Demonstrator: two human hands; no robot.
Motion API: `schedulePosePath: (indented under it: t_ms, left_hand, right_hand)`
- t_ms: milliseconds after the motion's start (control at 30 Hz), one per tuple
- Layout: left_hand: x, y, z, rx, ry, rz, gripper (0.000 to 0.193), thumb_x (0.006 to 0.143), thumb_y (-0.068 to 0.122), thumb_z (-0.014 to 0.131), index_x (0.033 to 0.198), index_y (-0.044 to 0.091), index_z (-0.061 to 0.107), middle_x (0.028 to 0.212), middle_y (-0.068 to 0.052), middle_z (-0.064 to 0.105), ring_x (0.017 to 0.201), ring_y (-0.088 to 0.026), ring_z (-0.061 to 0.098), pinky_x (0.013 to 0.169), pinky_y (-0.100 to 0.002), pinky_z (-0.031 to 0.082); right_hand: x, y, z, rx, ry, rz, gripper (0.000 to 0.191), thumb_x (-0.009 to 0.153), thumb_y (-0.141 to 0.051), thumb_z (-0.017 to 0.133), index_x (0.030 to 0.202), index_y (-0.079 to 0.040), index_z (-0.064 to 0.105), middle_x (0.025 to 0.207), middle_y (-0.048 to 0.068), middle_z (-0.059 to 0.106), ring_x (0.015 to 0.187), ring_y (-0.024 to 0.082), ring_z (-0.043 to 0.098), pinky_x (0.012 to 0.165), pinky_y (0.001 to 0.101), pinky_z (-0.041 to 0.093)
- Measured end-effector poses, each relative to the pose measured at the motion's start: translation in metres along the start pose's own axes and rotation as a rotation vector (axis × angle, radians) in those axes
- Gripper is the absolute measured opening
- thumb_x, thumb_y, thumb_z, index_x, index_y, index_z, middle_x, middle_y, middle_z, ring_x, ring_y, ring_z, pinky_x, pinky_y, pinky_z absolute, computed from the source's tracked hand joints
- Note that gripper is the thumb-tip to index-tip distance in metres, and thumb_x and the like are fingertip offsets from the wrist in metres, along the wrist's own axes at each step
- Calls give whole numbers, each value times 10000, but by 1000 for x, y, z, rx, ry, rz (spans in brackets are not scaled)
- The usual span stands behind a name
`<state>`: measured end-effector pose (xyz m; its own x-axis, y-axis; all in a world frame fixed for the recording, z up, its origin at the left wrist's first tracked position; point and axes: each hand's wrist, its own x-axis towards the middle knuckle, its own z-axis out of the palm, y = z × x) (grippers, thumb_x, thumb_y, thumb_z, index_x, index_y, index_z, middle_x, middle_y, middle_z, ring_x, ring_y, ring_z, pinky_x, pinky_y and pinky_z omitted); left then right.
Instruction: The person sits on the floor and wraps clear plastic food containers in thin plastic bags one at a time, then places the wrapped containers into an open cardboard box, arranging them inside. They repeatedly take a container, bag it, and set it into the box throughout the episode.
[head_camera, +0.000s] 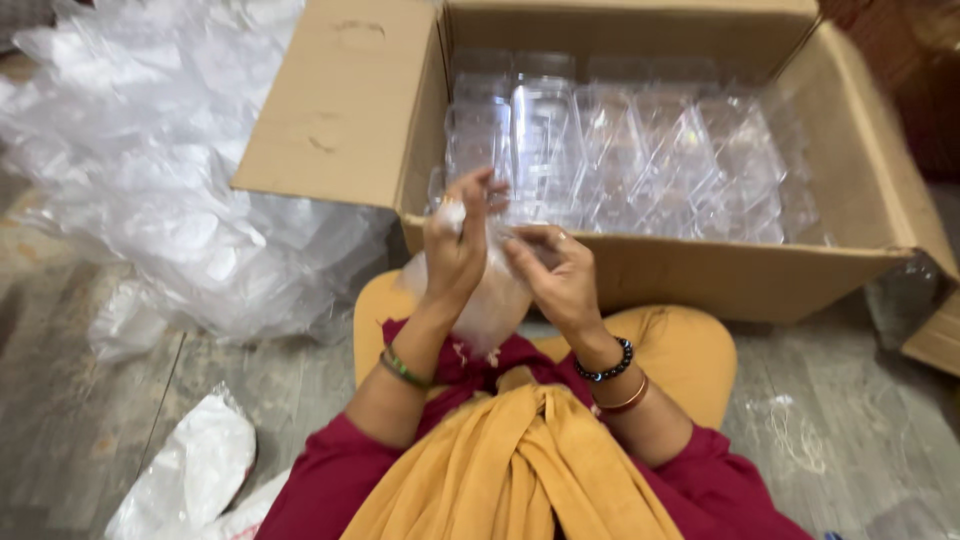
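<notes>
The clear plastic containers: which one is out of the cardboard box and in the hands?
The clear container held between the left hand and right hand, just in front of the cardboard box. The other containers stand packed inside it.

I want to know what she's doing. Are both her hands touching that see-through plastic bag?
Touching. The head view shows the left hand and right hand both gripping the top of the clear plastic bag, fingers pinched on it.
</notes>
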<state>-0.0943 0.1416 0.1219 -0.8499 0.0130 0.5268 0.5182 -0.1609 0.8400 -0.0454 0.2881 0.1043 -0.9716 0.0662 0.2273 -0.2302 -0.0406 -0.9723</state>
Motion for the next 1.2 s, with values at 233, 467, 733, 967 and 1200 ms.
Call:
schedulePosePath:
  t_ms: [233,467,733,967,1200]
  left_hand:
    - [-56,-3,-30,-2,-79,-242,160,952,143,789,1011,-4,762,838,-15,717,749,-54,619,649,-220,507]
    - [-57,0,-20,-142,-155,-220,174,913,165,794,904,42,671,827,47,651,753,-35,594,640,-214,501]
    - [-63,-3,-13,-59,-83,-228,243,988,211,754,839,45,657,694,60,589,636,-38,524,565,-216,433]
    - [-58,-12,-24,-335,-290,-360,215,1043,230,685,966,29,678,851,22,639,765,-40,588,678,-231,504]
    - [6,7,-101,-838,-659,-652,231,967,212,744,1122,55,676,783,-1,635,527,-23,539,469,-178,425]
  right_hand:
    - [-20,20,-11,140,32,-42,145,1016,-119,673,1058,12,719,911,-8,721,789,23,624,672,178,507]
    - [-29,23,-25,82,98,-48,140,1028,-136,689,1010,0,718,860,-35,674,747,22,571,644,180,473]
    - [-30,12,-23,634,-48,39,120,1021,-160,660,1038,-46,627,968,45,720,849,103,671,794,253,559]
    - [-24,7,-29,804,-268,213,156,1068,-185,635,1029,-36,611,868,31,687,737,79,642,673,234,542]
    - [38,-24,-91,181,-440,159,325,927,-77,744,1233,-24,649,834,-43,625,769,36,599,698,206,506]
